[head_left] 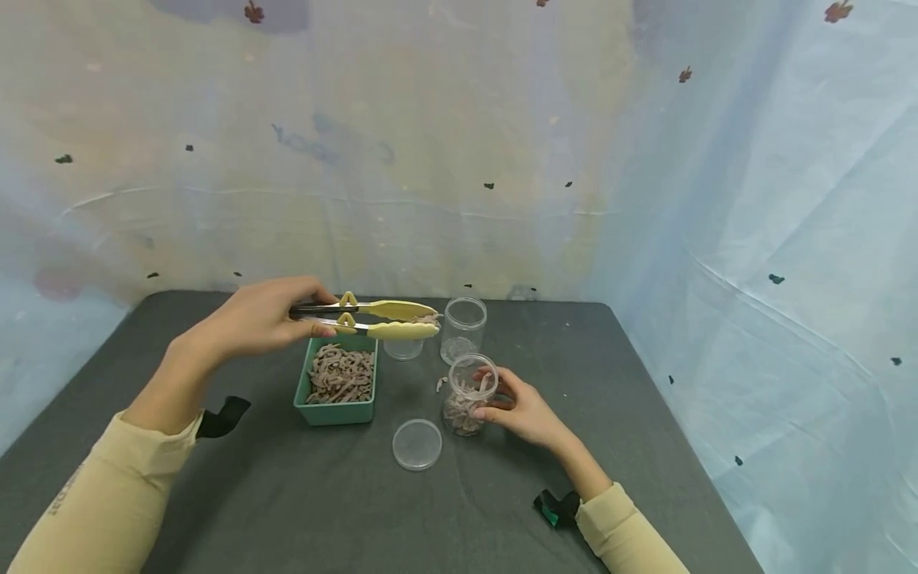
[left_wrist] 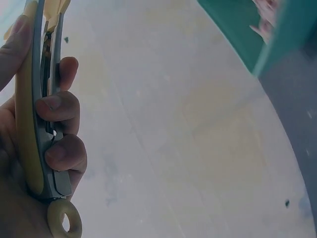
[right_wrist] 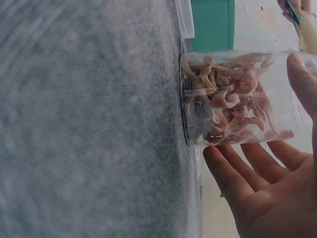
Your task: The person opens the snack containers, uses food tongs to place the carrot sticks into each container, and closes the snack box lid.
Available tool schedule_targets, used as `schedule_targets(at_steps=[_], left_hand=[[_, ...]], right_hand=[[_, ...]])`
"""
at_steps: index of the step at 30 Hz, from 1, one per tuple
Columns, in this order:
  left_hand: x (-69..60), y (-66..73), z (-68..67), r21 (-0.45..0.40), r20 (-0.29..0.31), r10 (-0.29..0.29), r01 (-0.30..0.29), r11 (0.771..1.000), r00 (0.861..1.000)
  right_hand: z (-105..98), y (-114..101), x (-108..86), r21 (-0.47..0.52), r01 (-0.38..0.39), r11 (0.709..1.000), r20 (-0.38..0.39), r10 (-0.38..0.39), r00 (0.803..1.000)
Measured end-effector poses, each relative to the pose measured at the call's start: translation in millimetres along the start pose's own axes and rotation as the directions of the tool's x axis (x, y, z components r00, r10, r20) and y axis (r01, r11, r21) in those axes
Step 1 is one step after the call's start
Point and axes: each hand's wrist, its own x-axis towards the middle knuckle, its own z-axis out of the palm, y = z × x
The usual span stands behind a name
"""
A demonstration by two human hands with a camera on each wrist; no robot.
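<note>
My left hand point(head_left: 261, 315) grips a pair of tongs point(head_left: 397, 331) with yellow heads, held level above the table. A few greyish strips are caught between the tong heads, just left of the rim of an empty-looking clear jar. In the left wrist view the fingers are curled round the tongs' handle point(left_wrist: 29, 124). My right hand point(head_left: 531, 410) holds an uncapped clear plastic jar point(right_wrist: 237, 96) upright on the table, thumb on one side and fingers on the other. Pinkish-brown strips fill much of it. Left of it stands a green bin point(head_left: 333, 414) of similar strips.
Behind the held jar stands another clear jar point(head_left: 464, 315). One clear lid point(head_left: 417, 445) lies in front, and a second clear round piece point(head_left: 403, 350) lies behind. A loose strip point(head_left: 441, 384) is on the dark cloth. A patterned sheet point(head_left: 430, 159) hangs behind the table.
</note>
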Motion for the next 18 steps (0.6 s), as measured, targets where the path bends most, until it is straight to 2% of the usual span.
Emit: schedule_targets(at_steps=[10,18], left_hand=[[23.7,19.7,20.1,-0.080,0.007,0.059,-0.058,0.995,0.998],[34.7,29.6,42.2,-0.106,0.062,0.035,-0.029,0.994,0.997]], right_hand=[[0.7,-2.3,1.5,-0.008,-0.008,1.000,0.008,0.008,1.000],[-0.4,2.1,2.1,-0.013,-0.003,1.000,0.001,0.003,1.000]])
